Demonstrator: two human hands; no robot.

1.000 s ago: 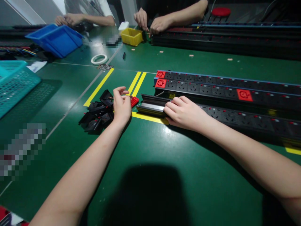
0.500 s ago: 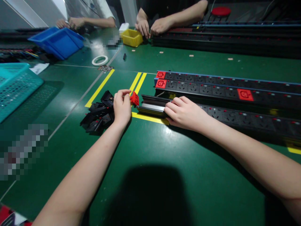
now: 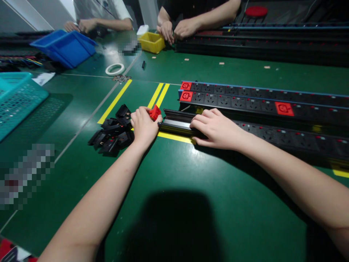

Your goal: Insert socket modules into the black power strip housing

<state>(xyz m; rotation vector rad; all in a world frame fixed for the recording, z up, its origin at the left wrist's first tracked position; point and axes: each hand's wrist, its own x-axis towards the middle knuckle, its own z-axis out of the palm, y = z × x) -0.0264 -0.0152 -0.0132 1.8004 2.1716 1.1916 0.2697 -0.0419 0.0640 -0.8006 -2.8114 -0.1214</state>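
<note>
My left hand (image 3: 143, 123) pinches a small red socket module (image 3: 154, 112) and holds it right at the open left end of a long black power strip housing (image 3: 174, 123). My right hand (image 3: 215, 127) lies over that housing with curled fingers pressing it down on the green table (image 3: 177, 174). A pile of black socket modules (image 3: 113, 131) lies just left of my left hand. Further right the same strip carries a row of black sockets (image 3: 286, 138).
Two finished power strips (image 3: 245, 96) with red modules lie behind. A teal basket (image 3: 16, 98) stands at the left, with a blue bin (image 3: 65, 45), tape ring (image 3: 115, 68) and yellow box (image 3: 152, 42) further back. Other people's hands (image 3: 177, 27) work at the far edge by stacked strips (image 3: 259, 43).
My left hand picked the red module off the table by the pile and carried it right to the housing's open end. My right hand stayed on the housing.
</note>
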